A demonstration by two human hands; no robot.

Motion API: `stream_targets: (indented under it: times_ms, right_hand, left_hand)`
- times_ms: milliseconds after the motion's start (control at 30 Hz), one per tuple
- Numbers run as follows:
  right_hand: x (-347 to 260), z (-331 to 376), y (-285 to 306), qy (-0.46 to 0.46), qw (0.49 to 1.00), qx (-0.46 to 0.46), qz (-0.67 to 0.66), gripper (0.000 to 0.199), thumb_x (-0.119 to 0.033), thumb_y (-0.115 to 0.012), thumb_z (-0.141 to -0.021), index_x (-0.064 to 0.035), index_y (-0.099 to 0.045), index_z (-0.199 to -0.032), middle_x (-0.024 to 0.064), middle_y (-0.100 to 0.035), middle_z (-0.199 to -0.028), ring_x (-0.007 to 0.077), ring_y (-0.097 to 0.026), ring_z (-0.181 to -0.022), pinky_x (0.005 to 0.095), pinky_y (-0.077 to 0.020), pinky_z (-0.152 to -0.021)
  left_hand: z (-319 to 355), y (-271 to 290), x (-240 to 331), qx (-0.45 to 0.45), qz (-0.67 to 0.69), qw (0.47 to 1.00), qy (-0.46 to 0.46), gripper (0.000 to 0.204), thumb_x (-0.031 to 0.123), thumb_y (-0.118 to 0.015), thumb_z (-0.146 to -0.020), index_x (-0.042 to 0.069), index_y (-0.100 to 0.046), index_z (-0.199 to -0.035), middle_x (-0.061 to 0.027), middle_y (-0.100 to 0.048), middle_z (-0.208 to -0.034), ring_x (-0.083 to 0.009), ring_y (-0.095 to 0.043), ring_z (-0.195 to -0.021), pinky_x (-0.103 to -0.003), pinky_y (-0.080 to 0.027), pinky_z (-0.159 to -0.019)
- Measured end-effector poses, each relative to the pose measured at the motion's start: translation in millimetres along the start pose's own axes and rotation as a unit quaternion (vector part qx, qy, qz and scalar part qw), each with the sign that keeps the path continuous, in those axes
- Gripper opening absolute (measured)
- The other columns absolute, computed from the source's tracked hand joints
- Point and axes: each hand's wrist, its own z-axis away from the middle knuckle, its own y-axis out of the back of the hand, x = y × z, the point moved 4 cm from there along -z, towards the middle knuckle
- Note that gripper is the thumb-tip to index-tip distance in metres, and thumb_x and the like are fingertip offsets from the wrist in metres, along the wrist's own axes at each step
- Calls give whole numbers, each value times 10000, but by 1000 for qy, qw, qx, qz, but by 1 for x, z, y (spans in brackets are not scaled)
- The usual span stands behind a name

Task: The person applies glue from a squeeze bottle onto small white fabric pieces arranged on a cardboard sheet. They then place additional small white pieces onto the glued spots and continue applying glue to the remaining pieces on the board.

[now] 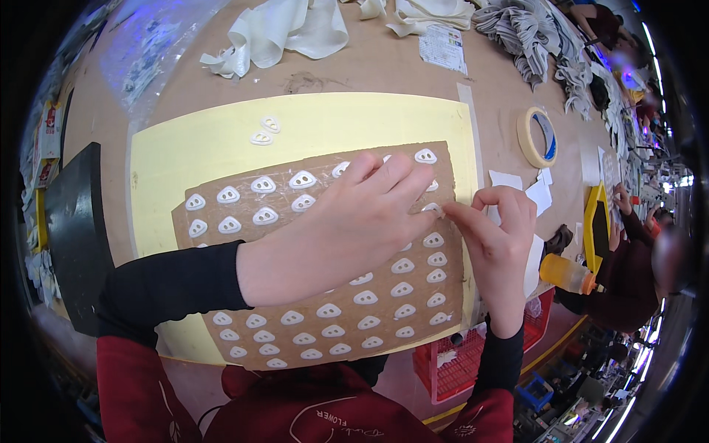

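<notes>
A brown cardboard sheet (310,317) lies on pale yellow paper (199,162), with rows of small white rounded-triangle pieces (264,215) on it, each with two dark oval spots. My left hand (362,210) reaches across the sheet, its fingers bent down at the right edge. There, my right hand (498,232) pinches with thumb and forefinger. Between both sets of fingertips is one white rounded-triangle piece (433,210), partly covered. My left hand and forearm hide several pieces in the middle. Two loose white pieces (261,138) lie on the yellow paper beyond the cardboard.
Cream fabric (288,33) and grey fabric stacks (521,37) lie at the back. To the right are a tape roll (537,137), paper scraps (539,193) and an orange-capped bottle (567,273). A dark board (81,236) stands left; a red basket (458,362) sits below the table edge. People work at right.
</notes>
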Motion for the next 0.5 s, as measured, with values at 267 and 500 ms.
stream_targets:
  times_ms: [267,500]
  right_hand:
    - [0,-1,-9,37,998,-10,40,259,-102,-646,-594,-128,-698,-847,-11,-487,-787,179,-530,-845,332,-372,-774]
    - [8,8,-6,12,999,9,34,251,-92,-682,-590,-148,-701,-834,-16,-471,-760,174,-521,-829,334,-359,-785]
  left_hand:
    - [-6,-10,2,-34,-25,999,-3,309,134,-559,-757,153,-657,-1050,-17,-461,-950,-186,-447,-909,-326,-324,-758]
    - [-10,-8,11,-29,-42,999,1,302,134,-565,-759,147,-659,-1045,-13,-461,-940,-184,-443,-906,-341,-315,-758]
